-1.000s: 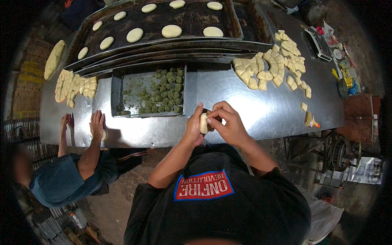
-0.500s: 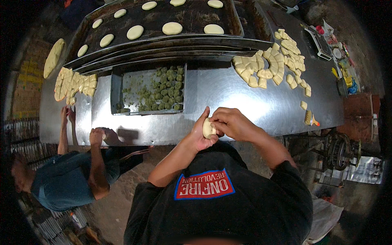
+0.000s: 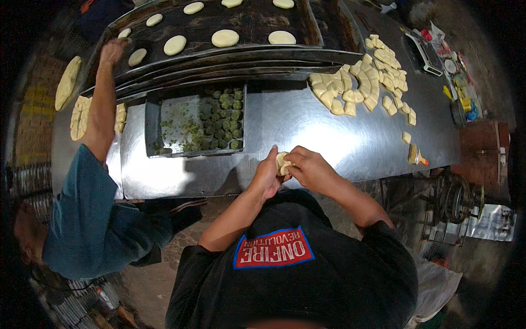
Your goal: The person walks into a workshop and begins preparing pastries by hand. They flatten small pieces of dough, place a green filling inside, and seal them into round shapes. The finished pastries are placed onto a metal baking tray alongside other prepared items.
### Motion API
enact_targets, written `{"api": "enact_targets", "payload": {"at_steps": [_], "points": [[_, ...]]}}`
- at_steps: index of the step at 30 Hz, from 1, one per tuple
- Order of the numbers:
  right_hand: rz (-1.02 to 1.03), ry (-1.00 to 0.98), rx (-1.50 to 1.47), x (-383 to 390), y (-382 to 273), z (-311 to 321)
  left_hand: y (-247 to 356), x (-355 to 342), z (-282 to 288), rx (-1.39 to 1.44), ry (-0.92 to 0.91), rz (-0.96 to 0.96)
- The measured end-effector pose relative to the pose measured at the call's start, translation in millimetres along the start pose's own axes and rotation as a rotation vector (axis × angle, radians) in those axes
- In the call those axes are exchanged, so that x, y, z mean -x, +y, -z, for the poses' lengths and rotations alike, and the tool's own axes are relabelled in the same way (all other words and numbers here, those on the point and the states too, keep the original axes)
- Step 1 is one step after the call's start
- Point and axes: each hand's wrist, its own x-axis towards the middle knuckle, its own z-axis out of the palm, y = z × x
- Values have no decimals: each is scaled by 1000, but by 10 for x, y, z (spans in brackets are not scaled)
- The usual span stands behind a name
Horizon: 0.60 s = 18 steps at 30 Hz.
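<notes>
Close in front of my chest, above the table's near edge, I hold a piece of pale dough (image 3: pixel 281 163). My left hand (image 3: pixel 266 174) cups it from the left with the thumb up. From the other side, the fingers of my right hand (image 3: pixel 311 169) pinch its edge. The dough's surface looks folded, and my fingers partly cover it. A metal tray (image 3: pixel 174 107) of green filling balls (image 3: pixel 226 116) lies beyond my left hand. Cut dough pieces (image 3: pixel 332 92) lie farther off to the right.
Flat dough rounds (image 3: pixel 225 38) sit on a dark baking tray (image 3: pixel 246 56) stacked at the back. On the left a co-worker's arm (image 3: pixel 102 104) reaches over more cut dough (image 3: pixel 80 118). A brush (image 3: pixel 413 154) and a scale (image 3: pixel 426 54) are at the right.
My fingers have shifted on the dough, which now looks folded rather than smooth and round. The co-worker's arm has swung from the table's near edge up to the baking tray.
</notes>
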Motion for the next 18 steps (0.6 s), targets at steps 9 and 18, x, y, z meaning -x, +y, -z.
{"api": "enact_targets", "payload": {"at_steps": [9, 18], "points": [[21, -10, 274, 44, 854, -287, -227, -385, 356, -427, 225, -298], [20, 437, 165, -576, 765, -192, -421, -494, 1263, -708, 321, -610]]}}
